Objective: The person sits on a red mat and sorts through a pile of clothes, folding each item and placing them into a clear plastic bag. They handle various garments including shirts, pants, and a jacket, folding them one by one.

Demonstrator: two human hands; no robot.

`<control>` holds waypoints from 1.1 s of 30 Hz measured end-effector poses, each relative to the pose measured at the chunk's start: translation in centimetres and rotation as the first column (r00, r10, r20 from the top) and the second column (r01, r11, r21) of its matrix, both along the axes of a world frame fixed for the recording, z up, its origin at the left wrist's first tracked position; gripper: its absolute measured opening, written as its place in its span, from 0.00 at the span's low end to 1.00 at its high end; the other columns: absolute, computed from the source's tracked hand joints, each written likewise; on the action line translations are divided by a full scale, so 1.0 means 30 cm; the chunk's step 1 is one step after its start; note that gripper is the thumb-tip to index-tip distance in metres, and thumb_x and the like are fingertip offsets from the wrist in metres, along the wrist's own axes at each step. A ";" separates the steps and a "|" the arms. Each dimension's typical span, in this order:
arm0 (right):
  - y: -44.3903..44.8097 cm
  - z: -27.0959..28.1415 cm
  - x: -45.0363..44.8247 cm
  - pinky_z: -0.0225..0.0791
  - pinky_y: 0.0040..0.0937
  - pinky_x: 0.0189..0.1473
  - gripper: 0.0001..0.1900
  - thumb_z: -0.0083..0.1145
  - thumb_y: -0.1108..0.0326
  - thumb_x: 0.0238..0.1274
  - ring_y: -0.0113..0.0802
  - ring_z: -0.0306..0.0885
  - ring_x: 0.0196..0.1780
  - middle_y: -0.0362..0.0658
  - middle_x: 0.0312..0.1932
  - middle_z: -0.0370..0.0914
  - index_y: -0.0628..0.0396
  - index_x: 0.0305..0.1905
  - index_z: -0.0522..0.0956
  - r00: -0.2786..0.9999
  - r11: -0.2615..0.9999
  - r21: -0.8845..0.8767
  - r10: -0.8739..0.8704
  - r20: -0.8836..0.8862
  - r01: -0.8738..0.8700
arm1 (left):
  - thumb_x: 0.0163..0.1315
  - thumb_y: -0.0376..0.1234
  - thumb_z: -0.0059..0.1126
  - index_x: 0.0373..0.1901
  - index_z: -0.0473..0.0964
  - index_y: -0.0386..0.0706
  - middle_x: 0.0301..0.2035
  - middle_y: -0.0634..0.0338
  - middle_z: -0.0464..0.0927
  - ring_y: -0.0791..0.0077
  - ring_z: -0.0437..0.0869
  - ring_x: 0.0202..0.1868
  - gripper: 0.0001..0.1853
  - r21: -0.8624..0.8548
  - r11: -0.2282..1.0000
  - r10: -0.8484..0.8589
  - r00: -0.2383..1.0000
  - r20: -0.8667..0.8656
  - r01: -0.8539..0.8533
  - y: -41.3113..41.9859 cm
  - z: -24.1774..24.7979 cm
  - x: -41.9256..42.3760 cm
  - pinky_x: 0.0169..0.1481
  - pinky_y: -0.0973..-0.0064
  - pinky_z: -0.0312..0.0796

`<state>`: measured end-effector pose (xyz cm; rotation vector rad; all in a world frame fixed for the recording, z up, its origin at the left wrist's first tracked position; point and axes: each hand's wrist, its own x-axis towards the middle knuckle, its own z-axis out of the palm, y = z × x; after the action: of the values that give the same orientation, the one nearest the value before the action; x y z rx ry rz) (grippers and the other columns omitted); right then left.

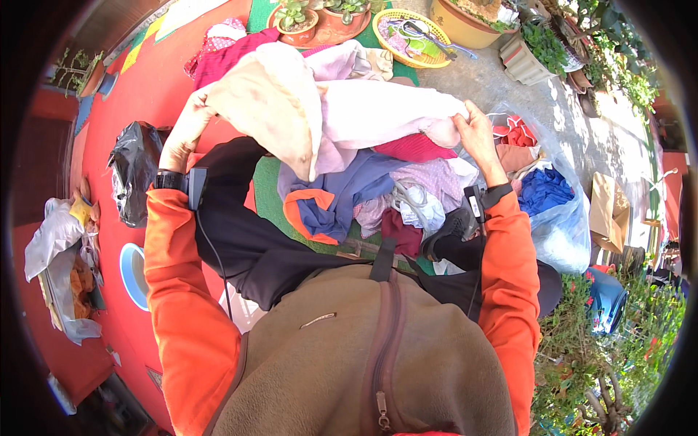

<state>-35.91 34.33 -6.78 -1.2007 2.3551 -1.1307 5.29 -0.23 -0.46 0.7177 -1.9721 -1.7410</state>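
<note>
A pale pink and cream cloth garment (387,111) is stretched between my two hands, above a heap of clothes. My left hand (191,122) grips its left end, where the cream side (262,114) bulges up. At the other end, my right hand (475,131) pinches the edge between thumb and fingers. Beneath it lie a blue garment with an orange border (349,185), a lilac dotted cloth (431,180) and a dark red cloth (401,231). A bright pink knitted piece (414,148) shows just under the held garment. Farther off lies a magenta cloth (234,60).
To the right stands a clear plastic bag (561,234) of clothes, with a brown paper bag (609,212) beyond. A black plastic bag (136,169) and a light blue basin (133,275) are at left. Ahead are a yellow basket (414,59) and potted succulents (297,32).
</note>
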 end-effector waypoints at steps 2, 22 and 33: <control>-0.035 0.001 -0.055 0.70 0.38 0.44 0.12 0.55 0.64 0.61 0.48 0.80 0.40 0.53 0.36 0.80 0.58 0.46 0.76 1.000 0.997 0.074 -0.010 -0.020 0.012 | 0.62 0.27 0.53 0.56 0.75 0.34 0.50 0.61 0.81 0.77 0.80 0.53 0.19 -0.037 0.987 0.157 0.987 -0.030 -0.158 -0.002 0.049 -0.065 0.62 0.77 0.68; -0.403 0.455 0.090 0.70 0.33 0.57 0.19 0.55 0.68 0.65 0.35 0.77 0.56 0.47 0.54 0.79 0.64 0.58 0.74 0.581 0.830 -0.496 0.279 0.765 0.254 | 0.62 0.39 0.62 0.65 0.67 0.37 0.56 0.54 0.75 0.73 0.76 0.55 0.31 -0.294 0.922 -0.284 0.956 -0.075 0.251 0.251 0.415 -0.694 0.61 0.74 0.68; -0.288 0.523 -0.056 0.69 0.33 0.58 0.18 0.55 0.64 0.63 0.35 0.77 0.53 0.44 0.51 0.79 0.61 0.55 0.76 0.529 0.853 -0.385 0.157 0.834 0.352 | 0.47 0.46 0.76 0.73 0.49 0.36 0.61 0.44 0.67 0.63 0.72 0.61 0.57 -0.139 0.939 -0.230 0.872 0.432 0.316 0.339 -0.489 -0.418 0.65 0.70 0.65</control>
<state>-37.60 25.69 8.91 -0.3725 1.3701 -1.9158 -7.25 9.93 -15.14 0.8134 -2.6116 -1.5941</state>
